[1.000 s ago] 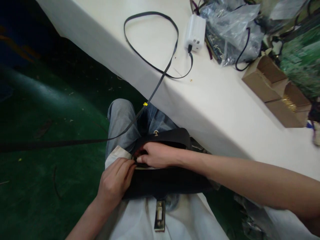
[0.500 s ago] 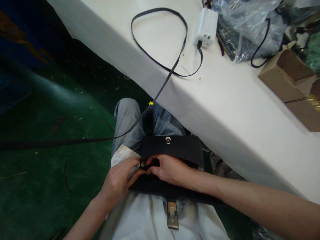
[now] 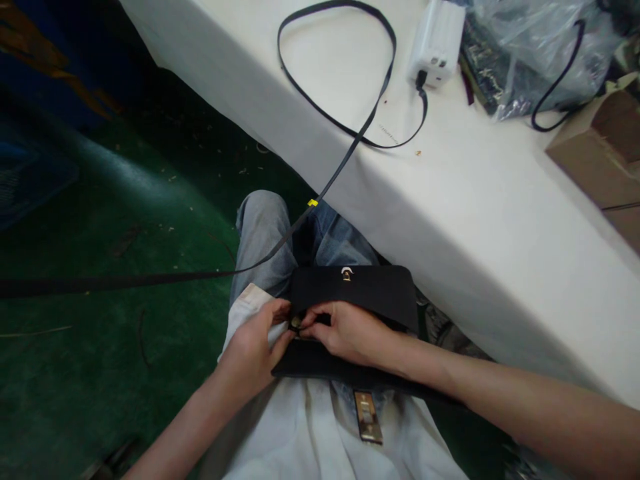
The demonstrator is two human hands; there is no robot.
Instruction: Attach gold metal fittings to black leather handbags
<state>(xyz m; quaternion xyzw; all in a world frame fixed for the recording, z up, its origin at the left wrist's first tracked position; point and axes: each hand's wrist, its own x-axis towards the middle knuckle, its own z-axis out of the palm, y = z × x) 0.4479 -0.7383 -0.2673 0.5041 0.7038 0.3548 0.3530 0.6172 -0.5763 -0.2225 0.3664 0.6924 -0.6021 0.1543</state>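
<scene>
A black handbag [image 3: 354, 290] with a gold clasp on its raised flap lies across my lap. Its left end is gripped by my left hand [image 3: 257, 343], thumb at the lower edge and fingers bent above. From the right, my right hand [image 3: 345, 330] reaches into the opening between flap and body, thumb and fingertips curled together at that same end. A small round brass-coloured fitting [image 3: 296, 323] shows between the two hands. What the right fingertips pinch is hidden. Below the bag, a gold metal plate [image 3: 369, 417] rests on the white cloth on my lap.
On the white table [image 3: 480, 193] stands a white power adapter [image 3: 437, 47] with a black cable [image 3: 340, 167] looping off left across my knees. Clear plastic bags [image 3: 540, 47] and a cardboard box [image 3: 595, 153] sit at the right. Green floor [image 3: 115, 267] lies left.
The whole view has shifted, so the table things sit further right and higher. My left fingers and thumb have parted slightly, and the brass-coloured fitting shows more clearly between my hands.
</scene>
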